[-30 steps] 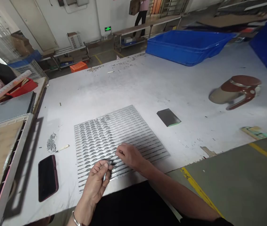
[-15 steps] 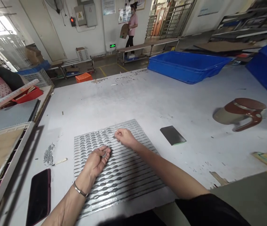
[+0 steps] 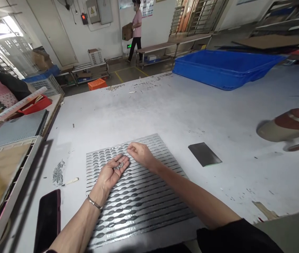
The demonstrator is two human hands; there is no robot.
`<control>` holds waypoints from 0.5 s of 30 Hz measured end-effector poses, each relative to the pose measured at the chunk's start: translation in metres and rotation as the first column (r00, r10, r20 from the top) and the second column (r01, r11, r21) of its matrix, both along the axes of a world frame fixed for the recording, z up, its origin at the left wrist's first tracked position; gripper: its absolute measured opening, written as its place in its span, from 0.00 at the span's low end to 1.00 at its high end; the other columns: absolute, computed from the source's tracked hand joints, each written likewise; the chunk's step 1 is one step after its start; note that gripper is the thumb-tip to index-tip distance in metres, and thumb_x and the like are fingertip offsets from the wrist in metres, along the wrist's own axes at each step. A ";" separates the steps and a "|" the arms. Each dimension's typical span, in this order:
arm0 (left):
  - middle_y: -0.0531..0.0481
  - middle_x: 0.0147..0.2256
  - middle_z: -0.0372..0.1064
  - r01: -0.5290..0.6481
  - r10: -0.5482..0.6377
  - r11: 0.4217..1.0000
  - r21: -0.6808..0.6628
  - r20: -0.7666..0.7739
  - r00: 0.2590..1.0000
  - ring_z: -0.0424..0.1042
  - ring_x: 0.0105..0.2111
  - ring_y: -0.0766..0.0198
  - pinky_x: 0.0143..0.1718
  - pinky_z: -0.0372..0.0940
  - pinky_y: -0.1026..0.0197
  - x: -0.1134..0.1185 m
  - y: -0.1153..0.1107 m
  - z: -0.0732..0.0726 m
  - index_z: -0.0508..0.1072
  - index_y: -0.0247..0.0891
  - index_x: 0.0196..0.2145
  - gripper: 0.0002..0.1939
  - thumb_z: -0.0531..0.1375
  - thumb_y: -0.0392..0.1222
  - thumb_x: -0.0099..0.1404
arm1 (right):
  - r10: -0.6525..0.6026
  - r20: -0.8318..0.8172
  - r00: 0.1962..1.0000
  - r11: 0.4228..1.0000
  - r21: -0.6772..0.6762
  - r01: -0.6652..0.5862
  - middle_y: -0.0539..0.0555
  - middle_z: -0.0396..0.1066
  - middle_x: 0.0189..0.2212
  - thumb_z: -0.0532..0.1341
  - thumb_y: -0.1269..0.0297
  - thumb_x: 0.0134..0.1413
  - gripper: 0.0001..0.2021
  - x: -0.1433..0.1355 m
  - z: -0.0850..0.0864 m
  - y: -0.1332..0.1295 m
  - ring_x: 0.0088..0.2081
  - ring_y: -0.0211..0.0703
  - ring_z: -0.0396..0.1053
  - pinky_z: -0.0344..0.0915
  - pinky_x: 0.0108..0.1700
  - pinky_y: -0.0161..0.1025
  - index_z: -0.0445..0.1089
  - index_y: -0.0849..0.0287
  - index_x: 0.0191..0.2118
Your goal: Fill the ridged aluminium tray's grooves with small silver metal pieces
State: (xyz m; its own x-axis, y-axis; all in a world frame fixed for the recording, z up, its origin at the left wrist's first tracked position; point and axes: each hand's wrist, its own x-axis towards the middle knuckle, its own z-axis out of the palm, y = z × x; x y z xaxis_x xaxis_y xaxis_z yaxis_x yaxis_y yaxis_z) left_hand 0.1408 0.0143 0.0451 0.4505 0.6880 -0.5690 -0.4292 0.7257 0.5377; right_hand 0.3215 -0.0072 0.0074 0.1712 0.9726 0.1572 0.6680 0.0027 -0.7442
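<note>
A silvery sheet (image 3: pixel 162 196) with dark parallel lines lies flat on the white table. Dark leaf-shaped pieces (image 3: pixel 116 212) sit in rows along the lines on its left half. Over the sheet, my left hand (image 3: pixel 114 171) is turned palm up and cupped, holding a few small grey leaf-shaped pieces (image 3: pixel 120 165) on its fingers. Close beside its fingertips, my right hand (image 3: pixel 140 153) is closed in a pinch above the upper part of the sheet. Whatever is between its fingertips is too small or hidden to make out.
Left of the sheet are a pile of grey pieces (image 3: pixel 58 173), a thin pale-handled tool (image 3: pixel 70 181) and a phone (image 3: pixel 47 219). On the right stand a dark rectangular block (image 3: pixel 204 154) and a brown-and-beige mug (image 3: pixel 286 126). A blue tray (image 3: pixel 218 72) is behind; a person (image 3: pixel 136 30) carries a box.
My left hand has opened its fingers, exposing the grey pieces, and moved slightly up towards my right hand. My right hand stays pinched. The view has shifted; the person behind has walked left.
</note>
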 end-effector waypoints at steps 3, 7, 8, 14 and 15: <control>0.34 0.46 0.74 0.030 -0.030 0.999 0.019 0.002 1.000 0.80 0.39 0.58 0.46 0.77 0.55 0.004 -0.003 -0.001 0.66 0.26 0.58 0.28 0.52 0.19 0.60 | 0.303 0.083 0.949 0.928 0.200 -0.314 0.54 0.77 0.40 0.60 0.69 0.62 0.07 -0.005 0.005 -0.019 0.42 0.43 0.73 0.65 0.47 0.39 0.77 0.57 0.41; 0.38 0.41 0.74 0.074 -0.074 0.997 -0.006 -0.027 0.997 0.78 0.33 0.62 0.40 0.77 0.57 0.010 -0.008 -0.001 0.67 0.28 0.55 0.25 0.51 0.19 0.60 | 0.459 0.174 0.872 0.846 0.213 -0.488 0.54 0.76 0.39 0.61 0.71 0.61 0.05 -0.004 0.010 -0.032 0.43 0.46 0.71 0.63 0.52 0.44 0.75 0.58 0.37; 0.39 0.40 0.74 0.080 -0.081 0.997 -0.010 -0.034 0.996 0.78 0.33 0.62 0.41 0.77 0.56 0.012 -0.010 -0.001 0.67 0.28 0.53 0.24 0.51 0.18 0.60 | 0.477 0.154 0.865 0.844 0.194 -0.500 0.54 0.76 0.37 0.61 0.71 0.60 0.04 -0.002 0.011 -0.033 0.42 0.45 0.71 0.63 0.51 0.43 0.74 0.58 0.36; 0.37 0.35 0.75 0.051 -0.049 0.999 0.012 -0.137 0.989 0.80 0.38 0.57 0.47 0.77 0.56 0.006 -0.015 0.002 0.71 0.27 0.34 0.09 0.54 0.20 0.65 | 0.218 -0.150 0.964 0.976 0.036 -0.215 0.48 0.72 0.29 0.57 0.66 0.61 0.05 0.018 0.014 -0.027 0.31 0.40 0.68 0.62 0.37 0.36 0.69 0.57 0.36; 0.37 0.34 0.75 0.034 -0.029 0.999 0.027 -0.152 0.988 0.80 0.38 0.56 0.46 0.77 0.58 0.004 -0.015 0.003 0.70 0.28 0.32 0.09 0.55 0.21 0.66 | 0.162 -0.158 0.974 0.987 0.021 -0.160 0.48 0.72 0.28 0.57 0.66 0.60 0.05 0.020 0.012 -0.022 0.30 0.40 0.67 0.62 0.37 0.36 0.70 0.58 0.36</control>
